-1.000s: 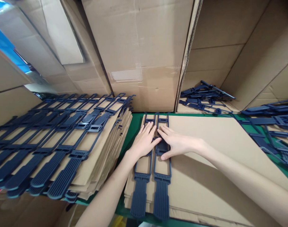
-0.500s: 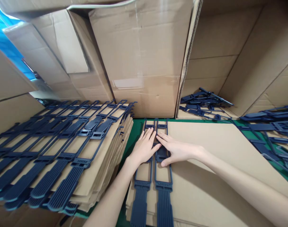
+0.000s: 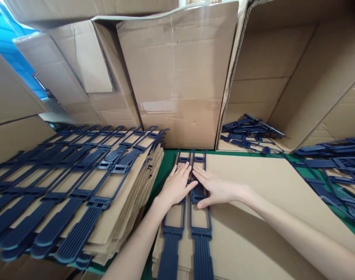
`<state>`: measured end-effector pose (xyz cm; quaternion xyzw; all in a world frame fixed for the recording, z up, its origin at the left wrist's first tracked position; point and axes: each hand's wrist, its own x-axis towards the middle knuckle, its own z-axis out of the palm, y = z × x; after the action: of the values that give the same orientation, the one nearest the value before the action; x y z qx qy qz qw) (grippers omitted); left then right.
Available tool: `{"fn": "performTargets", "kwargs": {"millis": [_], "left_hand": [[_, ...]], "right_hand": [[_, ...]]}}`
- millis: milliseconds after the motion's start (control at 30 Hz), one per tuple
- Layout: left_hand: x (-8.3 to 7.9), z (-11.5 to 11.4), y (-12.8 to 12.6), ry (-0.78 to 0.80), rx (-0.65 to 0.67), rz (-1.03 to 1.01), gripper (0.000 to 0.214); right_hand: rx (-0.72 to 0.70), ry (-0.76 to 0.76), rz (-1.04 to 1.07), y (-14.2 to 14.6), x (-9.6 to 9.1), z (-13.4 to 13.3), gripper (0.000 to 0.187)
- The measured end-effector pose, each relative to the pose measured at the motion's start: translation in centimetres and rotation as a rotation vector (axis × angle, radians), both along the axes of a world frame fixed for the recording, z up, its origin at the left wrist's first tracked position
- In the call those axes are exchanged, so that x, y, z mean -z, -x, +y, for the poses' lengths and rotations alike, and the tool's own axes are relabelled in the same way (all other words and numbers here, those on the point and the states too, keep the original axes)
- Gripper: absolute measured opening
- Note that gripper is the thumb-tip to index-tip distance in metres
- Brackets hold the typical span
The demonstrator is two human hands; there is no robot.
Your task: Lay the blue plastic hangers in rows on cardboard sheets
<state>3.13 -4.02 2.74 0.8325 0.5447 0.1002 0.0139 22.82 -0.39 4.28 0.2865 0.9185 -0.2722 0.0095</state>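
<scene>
Two dark pieces lie side by side at the bottom centre of the frame, on cardboard (image 3: 250,241). Over the left piece (image 3: 171,237) the left hand (image 3: 176,182) rests with fingers stretched out, its grip slack and clasping nothing; the right hand (image 3: 217,188) arches over the right piece (image 3: 201,233), thumb spread wide, that grip loose too. Laid so, they seem to steady the pair in line. In the left of the frame, other pieces (image 3: 97,202) sit in rows on a stack (image 3: 116,229), presumably to avoid tangling like the pile (image 3: 250,130) towards the right.
</scene>
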Motion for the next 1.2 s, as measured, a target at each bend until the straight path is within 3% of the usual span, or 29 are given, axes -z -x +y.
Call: {"fn": "performTargets", "kwargs": {"millis": [600, 733, 833, 933, 1033, 1100, 1200], "left_hand": [[0.4, 0.7, 1.0, -0.007, 0.026, -0.020, 0.062], [0.3, 0.5, 0.8, -0.023, 0.008, -0.022, 0.059], [0.2, 0.4, 0.8, -0.021, -0.005, -0.030, 0.058], [0.1, 0.5, 0.8, -0.019, -0.015, -0.046, 0.056], [0.1, 0.6, 0.8, -0.024, -0.016, -0.052, 0.055], [0.2, 0.6, 0.8, -0.025, -0.017, -0.049, 0.055], [0.2, 0.7, 0.9, -0.017, -0.017, -0.038, 0.055]], "right_hand": [[-0.012, -0.032, 0.060, 0.7, 0.2, 0.2, 0.122], [-0.042, -0.131, 0.056, 0.5, -0.8, -0.2, 0.114], [-0.007, -0.173, 0.067, -1.8, -2.6, -1.4, 0.097], [0.149, -0.169, 0.035, -6.6, -4.2, -3.5, 0.082], [0.471, -0.236, 0.019, -13.0, -4.1, -6.2, 0.078], [0.700, -0.316, 0.058, -17.4, -2.5, -8.1, 0.074], [1.089, -0.347, -0.009, -23.6, 1.9, -10.9, 0.071]]}}
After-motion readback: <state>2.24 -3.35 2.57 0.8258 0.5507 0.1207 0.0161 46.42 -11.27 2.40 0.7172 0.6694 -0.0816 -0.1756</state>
